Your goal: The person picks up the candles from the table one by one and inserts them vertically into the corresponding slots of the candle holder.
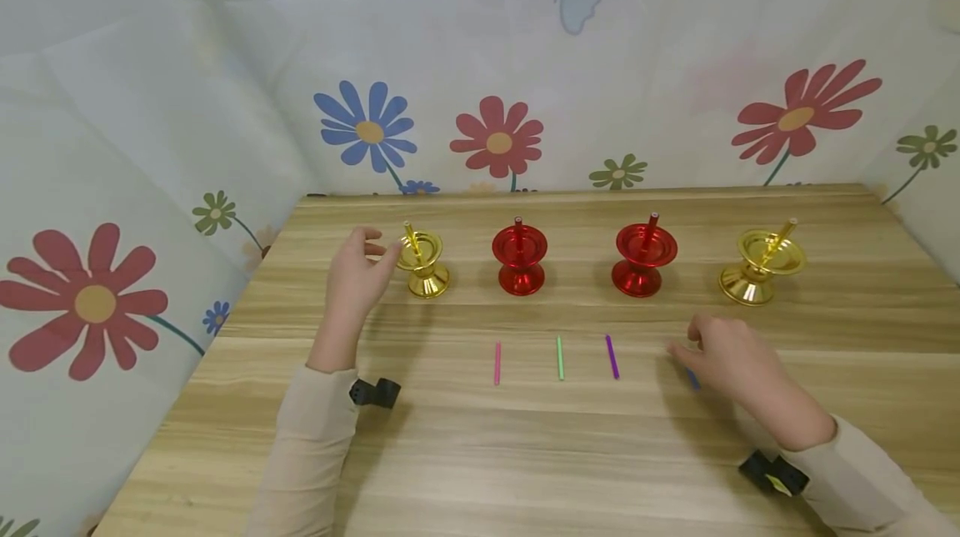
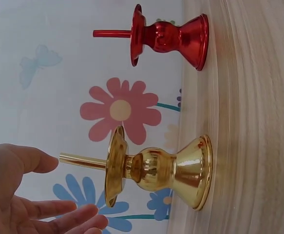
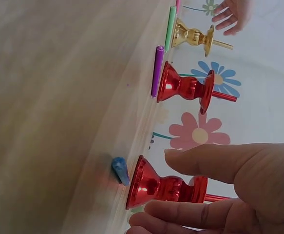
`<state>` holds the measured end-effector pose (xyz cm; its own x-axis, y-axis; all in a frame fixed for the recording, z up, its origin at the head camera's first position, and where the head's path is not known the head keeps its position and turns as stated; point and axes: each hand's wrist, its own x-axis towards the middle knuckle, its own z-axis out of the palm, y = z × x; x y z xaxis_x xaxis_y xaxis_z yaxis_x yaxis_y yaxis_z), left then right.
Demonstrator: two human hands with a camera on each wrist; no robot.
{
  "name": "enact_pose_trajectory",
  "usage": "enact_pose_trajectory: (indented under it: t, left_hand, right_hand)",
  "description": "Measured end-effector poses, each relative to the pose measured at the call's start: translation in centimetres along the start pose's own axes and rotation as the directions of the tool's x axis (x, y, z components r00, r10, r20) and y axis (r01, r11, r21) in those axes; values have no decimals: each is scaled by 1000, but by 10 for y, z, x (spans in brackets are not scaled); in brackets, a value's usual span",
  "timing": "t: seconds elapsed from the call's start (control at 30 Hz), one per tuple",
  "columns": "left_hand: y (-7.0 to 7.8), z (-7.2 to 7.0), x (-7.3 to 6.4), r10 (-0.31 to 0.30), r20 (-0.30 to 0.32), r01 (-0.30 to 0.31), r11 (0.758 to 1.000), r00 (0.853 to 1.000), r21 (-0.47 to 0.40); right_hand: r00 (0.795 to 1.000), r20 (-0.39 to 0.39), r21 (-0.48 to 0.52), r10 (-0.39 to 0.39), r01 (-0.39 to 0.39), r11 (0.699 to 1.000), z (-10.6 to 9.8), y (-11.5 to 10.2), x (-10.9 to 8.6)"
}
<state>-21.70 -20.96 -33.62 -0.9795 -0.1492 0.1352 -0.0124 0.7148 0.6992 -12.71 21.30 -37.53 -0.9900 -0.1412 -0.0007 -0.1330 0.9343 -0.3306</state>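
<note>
My left hand is beside the leftmost gold candle holder, its fingers loosely bent and nothing in them. In the left wrist view the thumb tip comes close to the thin upright tube of that holder. Over the blue stick hovers my right hand, thumb and fingers apart with a gap between them. Part of the blue stick is hidden under that hand in the head view. To its left lie a purple stick, a green stick and a pink stick.
Two red candle holders stand in the middle of the row. A second gold candle holder stands at its right end. Behind the wooden table hangs a flower-print cloth.
</note>
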Motion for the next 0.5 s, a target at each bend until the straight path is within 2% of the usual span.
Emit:
enact_pose_trajectory:
  t: [0.33, 0.5]
  left_hand:
    - [-15, 3, 9, -95, 47, 98, 992, 994, -74]
    - [-20, 7, 14, -125, 112, 147, 967, 986, -210]
  right_hand:
    - [1000, 20, 16, 8, -8, 1000, 0, 1, -1]
    - [997, 71, 34, 21, -23, 999, -1, 3, 0]
